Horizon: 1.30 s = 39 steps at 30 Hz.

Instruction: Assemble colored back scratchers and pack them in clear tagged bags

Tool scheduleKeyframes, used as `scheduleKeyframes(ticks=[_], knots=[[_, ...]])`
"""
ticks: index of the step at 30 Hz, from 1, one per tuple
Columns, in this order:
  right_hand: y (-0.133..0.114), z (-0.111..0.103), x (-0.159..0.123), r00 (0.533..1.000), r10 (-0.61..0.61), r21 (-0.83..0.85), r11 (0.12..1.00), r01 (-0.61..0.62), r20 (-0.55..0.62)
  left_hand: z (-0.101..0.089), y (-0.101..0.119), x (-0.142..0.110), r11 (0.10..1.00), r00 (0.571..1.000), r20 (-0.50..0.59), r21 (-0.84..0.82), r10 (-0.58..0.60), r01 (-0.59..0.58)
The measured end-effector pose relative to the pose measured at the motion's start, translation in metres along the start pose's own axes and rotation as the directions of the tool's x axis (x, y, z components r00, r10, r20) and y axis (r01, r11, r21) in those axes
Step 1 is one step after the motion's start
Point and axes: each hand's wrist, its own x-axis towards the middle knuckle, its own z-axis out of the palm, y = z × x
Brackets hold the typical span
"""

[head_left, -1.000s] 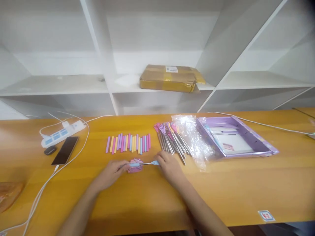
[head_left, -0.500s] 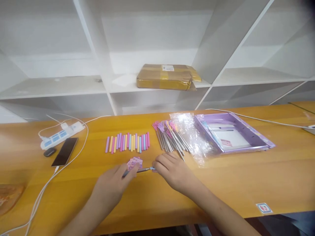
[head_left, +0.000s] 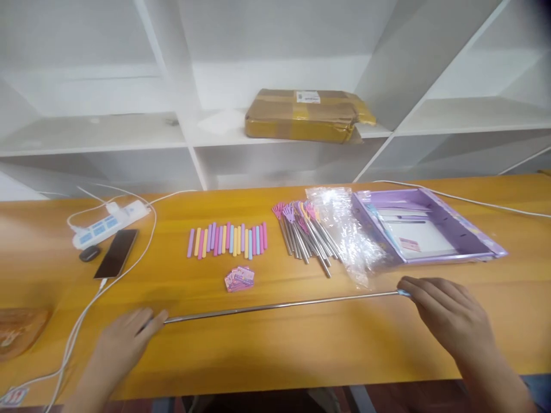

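Observation:
A thin telescopic metal rod (head_left: 279,306) stretches out long above the wooden table (head_left: 275,350). My left hand (head_left: 123,350) grips its left end, fingers closed round it. My right hand (head_left: 447,315) pinches the right end, where a small blue tip shows. Behind the rod lie a small stack of pink cards (head_left: 240,278), a row of pastel sleeves (head_left: 228,239) and a bundle of collapsed metal rods with pink and purple claw tips (head_left: 303,235).
A crumpled clear plastic bag (head_left: 344,229) and an open purple box (head_left: 426,229) lie at the right. A white power strip (head_left: 109,221), black phone (head_left: 116,253) and cables sit at the left. A brown parcel (head_left: 305,115) rests on the white shelf behind.
The short rod held between both hands has been pulled out to full length. My left hand moved left and my right hand moved far right.

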Motion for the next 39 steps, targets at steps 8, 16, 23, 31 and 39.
scheduleKeyframes(ticks=[8, 16, 23, 31, 39], knots=[[0.014, 0.023, -0.028, 0.940, 0.234, 0.060, 0.965, -0.256, 0.248, 0.013, 0.025, 0.025, 0.989, 0.996, 0.052, -0.121, -0.079, 0.085], [0.011, 0.037, -0.043, 0.809, 0.456, -0.045, 0.879, -0.475, 0.371, 0.007, 0.023, 0.017, 0.934, 0.932, 0.201, -0.130, -0.303, 0.332], [0.012, 0.035, -0.040, 0.787, 0.537, -0.050, 0.834, -0.550, 0.304, 0.012, 0.028, 0.018, 0.895, 0.952, 0.189, -0.335, -0.242, 0.294], [0.016, 0.042, -0.047, 0.855, 0.477, -0.152, 0.878, -0.454, 0.205, 0.000, 0.057, 0.038, 0.918, 0.977, 0.044, -0.337, -0.208, 0.211], [-0.204, 0.068, 0.011, 0.981, -0.091, 0.153, 0.986, 0.064, 0.172, 0.019, 0.163, 0.111, 0.930, 0.978, 0.061, -0.304, -0.200, 0.209]])
